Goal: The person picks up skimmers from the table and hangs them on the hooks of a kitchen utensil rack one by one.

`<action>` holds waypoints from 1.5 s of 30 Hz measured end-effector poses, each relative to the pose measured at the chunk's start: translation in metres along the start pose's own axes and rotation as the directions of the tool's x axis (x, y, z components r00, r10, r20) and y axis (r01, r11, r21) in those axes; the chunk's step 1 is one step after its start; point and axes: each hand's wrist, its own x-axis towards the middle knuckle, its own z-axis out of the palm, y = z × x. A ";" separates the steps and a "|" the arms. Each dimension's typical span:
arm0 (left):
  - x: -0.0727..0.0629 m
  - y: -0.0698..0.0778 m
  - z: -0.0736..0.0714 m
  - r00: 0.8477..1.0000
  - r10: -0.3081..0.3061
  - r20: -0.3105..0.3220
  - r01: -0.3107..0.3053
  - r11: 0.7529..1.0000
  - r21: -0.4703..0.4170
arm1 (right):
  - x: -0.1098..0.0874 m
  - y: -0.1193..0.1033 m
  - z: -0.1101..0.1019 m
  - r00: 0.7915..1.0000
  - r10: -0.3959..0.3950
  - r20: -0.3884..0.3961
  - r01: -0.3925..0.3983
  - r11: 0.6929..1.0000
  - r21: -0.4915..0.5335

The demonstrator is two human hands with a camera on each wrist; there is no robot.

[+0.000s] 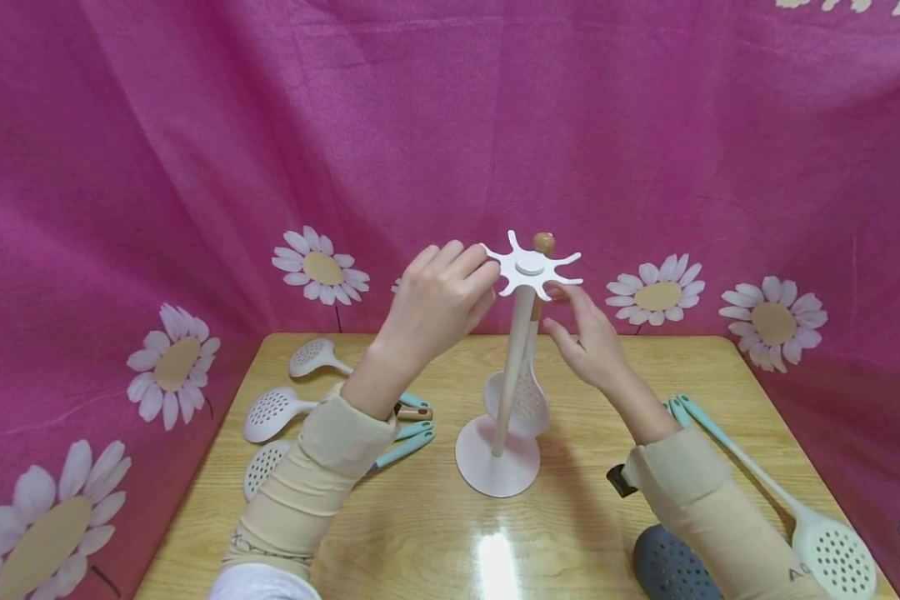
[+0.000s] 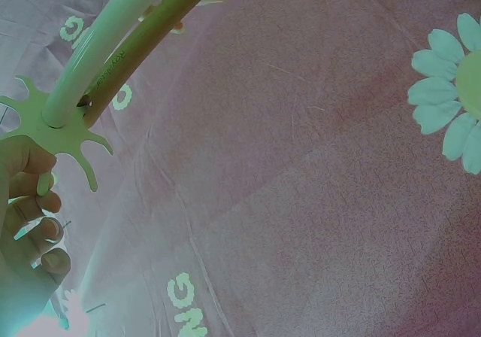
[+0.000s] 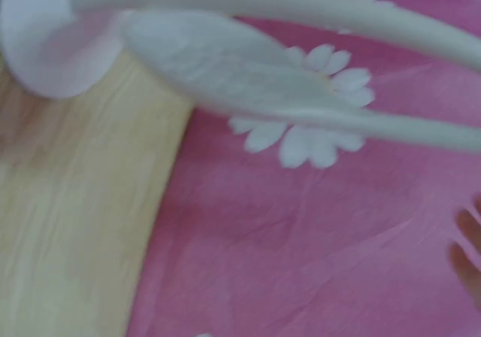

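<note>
A white utensil stand (image 1: pixel 516 367) rises from a round base, with a star-shaped ring of hooks at its top. My left hand (image 1: pixel 444 296) pinches one hook at the ring's left side between thumb and fingers, as the left wrist view shows. A white slotted skimmer (image 1: pixel 531 407) with a wooden handle (image 2: pixel 143 51) hangs from the far side of the ring, alongside the pole. Close to the ring's right side, my right hand (image 1: pixel 588 342) has its fingers spread and holds nothing. In the right wrist view, its fingertips (image 3: pixel 467 262) are apart from the skimmer.
Several white skimmers (image 1: pixel 270 414) with turquoise or wooden handles lie on the table's left. On the right lie a grey skimmer (image 1: pixel 671 562) and a white skimmer (image 1: pixel 836 554) with a turquoise handle. A pink flowered cloth (image 1: pixel 420 125) hangs behind the wooden table (image 1: pixel 420 533).
</note>
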 end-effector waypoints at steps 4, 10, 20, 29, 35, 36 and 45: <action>0.000 0.000 0.000 1.000 -0.003 0.003 0.003 1.000 -0.005 | -0.006 0.017 0.002 0.981 -0.095 -0.168 0.063 0.980 -0.187; 0.000 0.000 -0.001 1.000 -0.005 0.003 0.005 1.000 -0.009 | -0.015 0.044 0.002 0.963 -0.074 -0.260 -0.024 0.935 -0.355; 0.000 0.000 -0.002 1.000 -0.006 0.020 0.007 1.000 -0.011 | -0.043 0.092 -0.005 0.960 0.076 -0.269 -0.191 0.881 -0.434; 0.000 0.000 -0.002 1.000 -0.008 0.020 0.008 1.000 -0.010 | -0.076 0.126 -0.017 0.911 0.345 -0.228 -0.413 0.772 -0.483; 0.001 0.000 -0.003 1.000 -0.009 0.011 0.009 1.000 -0.007 | -0.094 0.137 -0.023 0.836 0.511 -0.201 -0.540 0.702 -0.464; 0.001 0.000 -0.002 1.000 -0.010 0.011 0.010 1.000 -0.007 | -0.097 0.139 -0.023 0.822 0.538 -0.189 -0.558 0.689 -0.463; 0.000 0.000 -0.001 1.000 -0.009 0.029 0.010 1.000 -0.015 | -0.130 0.149 -0.025 0.667 0.744 -0.029 -0.666 0.578 -0.471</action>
